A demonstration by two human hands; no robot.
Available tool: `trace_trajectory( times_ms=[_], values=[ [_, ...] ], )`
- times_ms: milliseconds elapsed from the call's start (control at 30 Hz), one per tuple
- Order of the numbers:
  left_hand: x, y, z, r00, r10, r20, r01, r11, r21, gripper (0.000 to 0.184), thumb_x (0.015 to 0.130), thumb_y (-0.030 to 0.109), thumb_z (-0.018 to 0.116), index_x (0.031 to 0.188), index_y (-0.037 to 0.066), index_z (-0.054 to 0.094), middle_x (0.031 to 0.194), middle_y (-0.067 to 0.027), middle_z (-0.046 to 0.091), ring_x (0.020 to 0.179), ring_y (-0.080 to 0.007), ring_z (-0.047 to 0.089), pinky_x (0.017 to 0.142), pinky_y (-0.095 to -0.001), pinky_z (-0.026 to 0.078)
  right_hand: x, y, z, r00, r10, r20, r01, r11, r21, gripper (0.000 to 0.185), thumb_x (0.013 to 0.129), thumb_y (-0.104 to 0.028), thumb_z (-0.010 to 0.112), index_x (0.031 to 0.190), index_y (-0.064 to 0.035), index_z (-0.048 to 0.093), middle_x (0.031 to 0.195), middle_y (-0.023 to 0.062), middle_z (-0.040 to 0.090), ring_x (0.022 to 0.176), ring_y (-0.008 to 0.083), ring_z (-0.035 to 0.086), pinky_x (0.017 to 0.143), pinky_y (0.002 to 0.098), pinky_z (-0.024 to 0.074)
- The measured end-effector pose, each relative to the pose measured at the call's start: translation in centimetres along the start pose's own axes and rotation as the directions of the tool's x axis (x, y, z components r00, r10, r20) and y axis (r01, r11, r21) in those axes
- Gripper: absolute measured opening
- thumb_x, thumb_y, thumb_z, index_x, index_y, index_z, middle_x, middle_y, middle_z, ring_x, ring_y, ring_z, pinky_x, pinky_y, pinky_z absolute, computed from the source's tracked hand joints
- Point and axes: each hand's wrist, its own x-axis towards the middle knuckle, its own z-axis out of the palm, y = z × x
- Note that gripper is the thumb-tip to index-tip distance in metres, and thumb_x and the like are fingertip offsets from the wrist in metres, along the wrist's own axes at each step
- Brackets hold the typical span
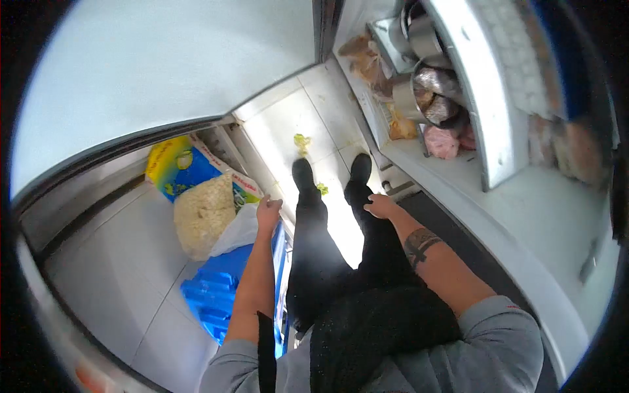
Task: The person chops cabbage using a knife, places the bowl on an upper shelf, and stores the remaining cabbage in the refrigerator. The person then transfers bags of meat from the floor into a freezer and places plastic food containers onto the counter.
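Left hand point(269, 213) curls near the white bag point(237, 230); right hand point(380, 206) curls beside the trousers point(381, 259); whether either grips anything, I cannot tell.

Both arms point(253, 278) lowered, apart
The left grip point(268, 212) and right grip point(380, 207) are held loosely curled; the right forearm point(419, 243) is tattooed.

The left hand point(269, 213) hangs near a bulging pale bag point(203, 216), the right hand point(381, 206) beside black trousers point(377, 252).

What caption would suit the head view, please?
Left hand near a blue and yellow printed bag, right hand near black trousers.
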Motion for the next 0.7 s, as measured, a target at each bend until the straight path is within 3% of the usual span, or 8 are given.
trace_trajectory(
  times_ms=[233, 300, 433, 500, 533, 567, 600, 700],
  values=[
    [-8.5, 3.3, -1.6, 0.985, 0.166, 0.041, -0.170, 0.982, 0.088, 0.065, 0.087, 0.017, 0.075, 0.142, -0.006, 0.050, 0.083, -0.0111, 0.070, 0.063, -0.0155, 0.062, 0.054, -0.0288, 0.048, -11.5, -2.6, -5.7, 0.963, -0.093, -0.253, 0.129, 0.983, 0.130, 0.058, 0.096, -0.042, 0.062, 0.135, 0.0002, 0.059, 0.132, 0.0227, 0.064, 0.121, 0.0382, 0.061, 0.103, 0.0427, 0.0487],
    [-10.5, 4.1, -0.4, 0.968, 0.030, 0.248, -0.136, 0.895, 0.424, 0.065, 0.085, 0.032, 0.075, 0.136, -0.005, 0.057, 0.102, -0.0198, 0.072, 0.092, -0.0263, 0.070, 0.083, -0.0366, 0.055, -16.9, -3.3, -5.5, 0.926, -0.038, -0.376, 0.168, 0.933, 0.318, 0.056, 0.096, -0.042, 0.062, 0.136, -0.0023, 0.060, 0.132, 0.0214, 0.064, 0.120, 0.0347, 0.062, 0.102, 0.0417, 0.0484],
    [-8.6, 1.1, 0.7, 0.777, 0.015, 0.630, -0.493, 0.637, 0.593, 0.062, 0.085, 0.043, 0.074, 0.131, 0.003, 0.064, 0.135, -0.0241, 0.061, 0.121, -0.0360, 0.061, 0.103, -0.0410, 0.049, -25.3, -2.5, 0.0, 0.914, 0.070, -0.399, 0.094, 0.921, 0.378, 0.057, 0.097, -0.045, 0.062, 0.136, -0.0041, 0.060, 0.126, 0.0184, 0.068, 0.117, 0.0346, 0.063, 0.101, 0.0419, 0.0490],
    [-9.7, 1.6, 0.6, 0.687, -0.041, 0.726, -0.567, 0.594, 0.571, 0.061, 0.086, 0.046, 0.073, 0.130, 0.005, 0.066, 0.143, -0.0237, 0.056, 0.128, -0.0381, 0.057, 0.108, -0.0415, 0.046, -29.7, -1.8, 4.7, 0.938, -0.040, -0.345, 0.104, 0.980, 0.169, 0.060, 0.095, -0.046, 0.063, 0.139, -0.0057, 0.058, 0.119, 0.0204, 0.069, 0.110, 0.0334, 0.066, 0.098, 0.0418, 0.0505],
    [-9.6, 2.2, 0.6, 0.710, 0.050, 0.702, -0.654, 0.416, 0.632, 0.059, 0.088, 0.045, 0.071, 0.129, 0.003, 0.065, 0.118, -0.0182, 0.066, 0.107, -0.0325, 0.065, 0.094, -0.0412, 0.051, -32.7, -3.1, 5.2, 0.994, 0.045, -0.098, -0.028, 0.986, 0.167, 0.061, 0.095, -0.046, 0.063, 0.141, -0.0063, 0.056, 0.122, 0.0216, 0.068, 0.114, 0.0349, 0.065, 0.100, 0.0431, 0.0495],
    [-8.9, 2.9, 0.3, 0.696, 0.162, 0.700, -0.717, 0.209, 0.665, 0.058, 0.090, 0.044, 0.069, 0.128, 0.000, 0.064, 0.094, -0.0128, 0.077, 0.086, -0.0270, 0.073, 0.080, -0.0409, 0.056, -34.8, -2.6, 8.4, 0.984, 0.065, -0.165, -0.039, 0.987, 0.158, 0.062, 0.095, -0.045, 0.061, 0.143, -0.0069, 0.054, 0.126, 0.0218, 0.067, 0.119, 0.0379, 0.062, 0.104, 0.0452, 0.0476],
    [-5.1, 2.8, -0.5, -0.049, 0.169, 0.984, -0.890, -0.455, 0.034, 0.045, 0.095, 0.044, 0.063, 0.112, 0.003, 0.072, 0.085, -0.0105, 0.075, 0.078, -0.0265, 0.072, 0.076, -0.0416, 0.055, -35.2, -1.0, 12.4, 0.981, 0.057, -0.184, -0.024, 0.984, 0.174, 0.063, 0.095, -0.047, 0.061, 0.144, -0.0078, 0.054, 0.130, 0.0205, 0.066, 0.124, 0.0403, 0.059, 0.106, 0.0471, 0.0459],
    [-8.8, 7.6, -0.3, 0.294, -0.155, 0.943, -0.852, -0.491, 0.184, 0.033, 0.085, 0.028, 0.070, 0.117, 0.019, 0.074, 0.088, -0.0111, 0.071, 0.091, -0.0287, 0.070, 0.082, -0.0518, 0.054, -39.2, 2.2, 22.0, 0.980, 0.117, -0.163, -0.068, 0.958, 0.280, 0.063, 0.092, -0.051, 0.062, 0.139, -0.0077, 0.059, 0.130, 0.0218, 0.065, 0.124, 0.0404, 0.059, 0.104, 0.0480, 0.0471]
  ],
)
